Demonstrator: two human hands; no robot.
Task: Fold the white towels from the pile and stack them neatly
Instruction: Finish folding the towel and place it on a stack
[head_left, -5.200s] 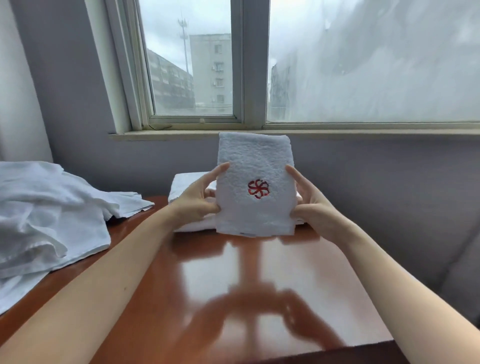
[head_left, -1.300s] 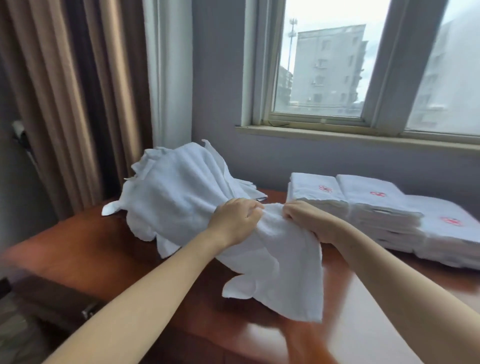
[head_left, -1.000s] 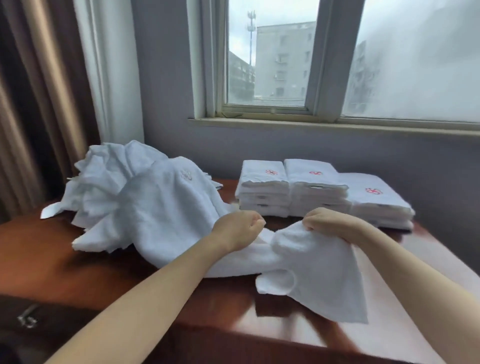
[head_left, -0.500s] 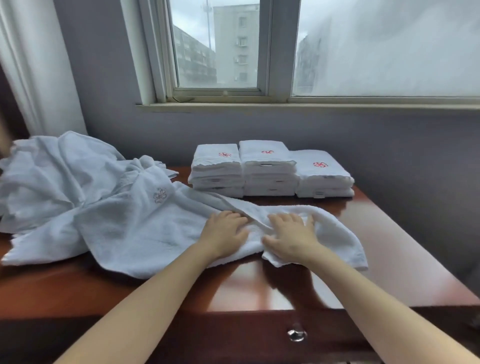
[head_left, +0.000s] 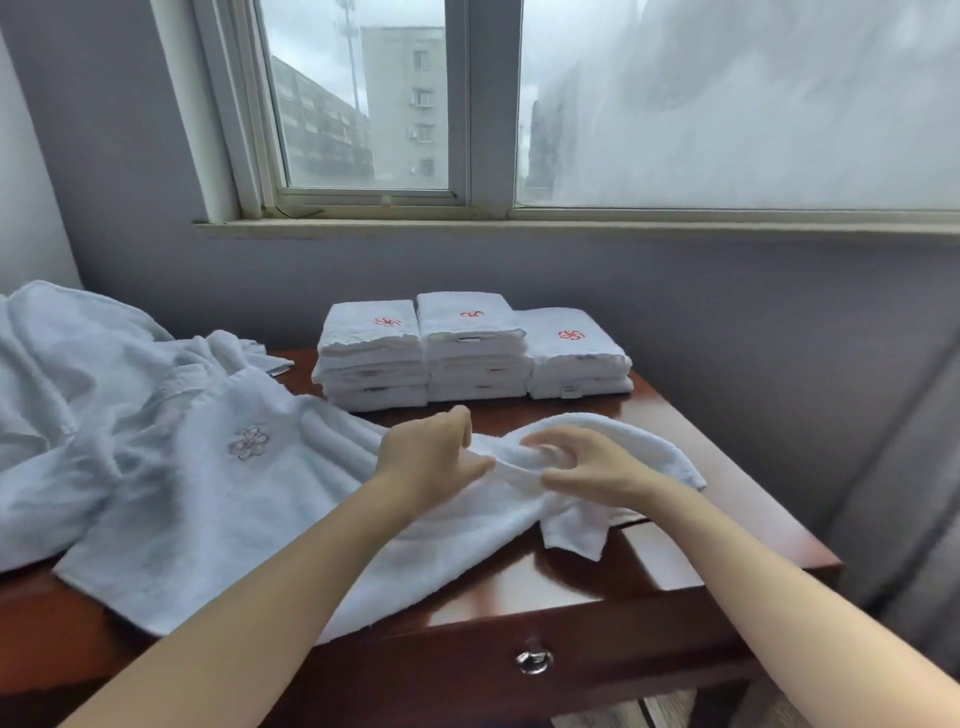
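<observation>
A loose white towel (head_left: 218, 499) with a faint flower emblem lies spread across the wooden table (head_left: 691, 530), its right end bunched up. My left hand (head_left: 431, 457) and my right hand (head_left: 582, 462) sit close together on that bunched end, each with fingers curled into the cloth and gripping a fold. Behind the towel on the left rises the crumpled pile of white towels (head_left: 67, 374). At the back of the table stand three stacks of folded towels (head_left: 472, 348) with red emblems on top.
The table's front has a drawer with a metal knob (head_left: 534, 660). A grey wall and a window sill (head_left: 571, 226) run behind the stacks. Grey upholstery (head_left: 904, 493) stands close to the table's right edge.
Half a second ago both hands lay flat on the towel; now their fingers have curled and gathered the cloth. Before that they dragged this towel from the pile toward the table's middle.
</observation>
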